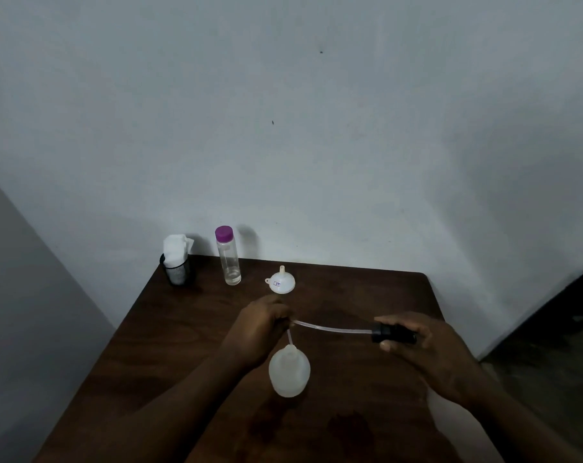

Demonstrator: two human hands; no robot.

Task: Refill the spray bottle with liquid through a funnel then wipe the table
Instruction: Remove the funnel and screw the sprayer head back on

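The spray bottle [289, 370] is milky translucent white, on a dark brown wood-grain table [367, 295]. To its right the spray head [392, 334] is black and its dip tube [333, 328] clear. Beyond it the funnel [281, 283] is white with a blue-marked label. Farther left are a clear bottle [229, 262] with a purple cap [224, 233] and white tissue [175, 248] in a black mesh holder [178, 272].
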